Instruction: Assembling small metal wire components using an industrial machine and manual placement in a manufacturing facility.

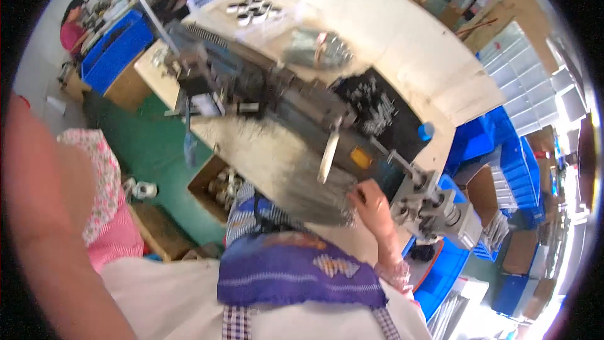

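My right hand (372, 204) is at the front right of the workbench, fingers curled in over the end of a heap of thin grey rods (314, 195). Whether a rod lies between the fingertips is hidden by blur. Just beyond stands a small bench lathe (302, 104), its white-handled lever (329, 154) pointing toward me. A metal cylinder assembly (440, 211) sits at the lathe's right end, close to my right wrist. My left arm (47, 226) rises along the left rim, and its hand is out of the picture.
Behind the lathe lie small metal pieces on a black cloth (358, 88), a clear plastic bag (318, 48) and a tray (286, 28) of round parts. A blue cap (426, 131) is at the right. Blue bins (478, 135) and a parts carton (204, 182) flank the bench. A person (72, 28) works far left.
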Motion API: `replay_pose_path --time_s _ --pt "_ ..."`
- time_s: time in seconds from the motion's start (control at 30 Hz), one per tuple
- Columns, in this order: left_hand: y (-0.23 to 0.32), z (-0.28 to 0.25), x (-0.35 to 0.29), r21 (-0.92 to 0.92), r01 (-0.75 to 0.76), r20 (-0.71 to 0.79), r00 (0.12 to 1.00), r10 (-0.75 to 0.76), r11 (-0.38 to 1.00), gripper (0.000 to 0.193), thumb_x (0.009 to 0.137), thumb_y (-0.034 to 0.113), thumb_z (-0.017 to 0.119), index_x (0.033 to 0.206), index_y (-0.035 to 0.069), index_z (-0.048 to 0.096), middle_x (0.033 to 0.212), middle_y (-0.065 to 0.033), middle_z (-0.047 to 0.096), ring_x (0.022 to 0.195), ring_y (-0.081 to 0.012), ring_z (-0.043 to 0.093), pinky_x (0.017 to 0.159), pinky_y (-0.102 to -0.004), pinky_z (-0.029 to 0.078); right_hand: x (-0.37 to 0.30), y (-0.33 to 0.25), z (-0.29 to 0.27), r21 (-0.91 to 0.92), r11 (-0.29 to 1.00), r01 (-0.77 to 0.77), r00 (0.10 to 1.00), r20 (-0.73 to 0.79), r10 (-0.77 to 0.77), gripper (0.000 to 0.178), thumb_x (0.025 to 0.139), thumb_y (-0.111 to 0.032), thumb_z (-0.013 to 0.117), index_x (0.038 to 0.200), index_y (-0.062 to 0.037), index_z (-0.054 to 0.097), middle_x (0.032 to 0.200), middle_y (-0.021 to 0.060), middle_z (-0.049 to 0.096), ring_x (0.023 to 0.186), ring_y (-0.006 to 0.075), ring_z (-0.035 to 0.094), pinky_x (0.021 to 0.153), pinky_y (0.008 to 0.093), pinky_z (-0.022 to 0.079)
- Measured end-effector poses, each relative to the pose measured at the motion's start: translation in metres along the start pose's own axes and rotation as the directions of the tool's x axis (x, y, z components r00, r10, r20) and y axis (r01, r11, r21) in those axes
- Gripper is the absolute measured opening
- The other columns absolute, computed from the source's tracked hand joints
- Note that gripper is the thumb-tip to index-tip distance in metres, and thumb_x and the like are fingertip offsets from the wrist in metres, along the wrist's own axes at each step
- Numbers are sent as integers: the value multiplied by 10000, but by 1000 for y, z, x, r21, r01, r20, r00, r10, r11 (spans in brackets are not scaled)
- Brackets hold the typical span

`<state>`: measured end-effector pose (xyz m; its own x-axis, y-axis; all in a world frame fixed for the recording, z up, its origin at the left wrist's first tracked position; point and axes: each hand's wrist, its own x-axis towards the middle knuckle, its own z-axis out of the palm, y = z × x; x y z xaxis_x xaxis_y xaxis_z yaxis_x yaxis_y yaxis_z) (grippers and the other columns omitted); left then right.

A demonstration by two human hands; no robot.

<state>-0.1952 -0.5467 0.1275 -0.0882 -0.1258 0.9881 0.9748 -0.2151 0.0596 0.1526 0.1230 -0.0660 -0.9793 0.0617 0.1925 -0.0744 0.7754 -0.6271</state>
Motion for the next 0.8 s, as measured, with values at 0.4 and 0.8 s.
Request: replay_pose_path --time_s 0.4,0.8 --pt "80 272 -61 186 112 -11 994 -112 976 296 839 334 587 964 71 533 1115 -186 566 1029 -334 555 981 -507 412 6 -6 -8 197 948 -250 968 33 249 220 844 -164 668 905 11 551 820 195 574 719 335 590 633 371 468" --pt "138 478 -181 12 579 684 590 -429 815 363 763 -7 675 1115 41 601 1099 -103 616 1009 -277 582 972 -434 431 -2 -58 -92 73 993 -92 992 -85 98 198 779 -90 698 866 6 547 730 137 548 645 262 559 585 343 444"
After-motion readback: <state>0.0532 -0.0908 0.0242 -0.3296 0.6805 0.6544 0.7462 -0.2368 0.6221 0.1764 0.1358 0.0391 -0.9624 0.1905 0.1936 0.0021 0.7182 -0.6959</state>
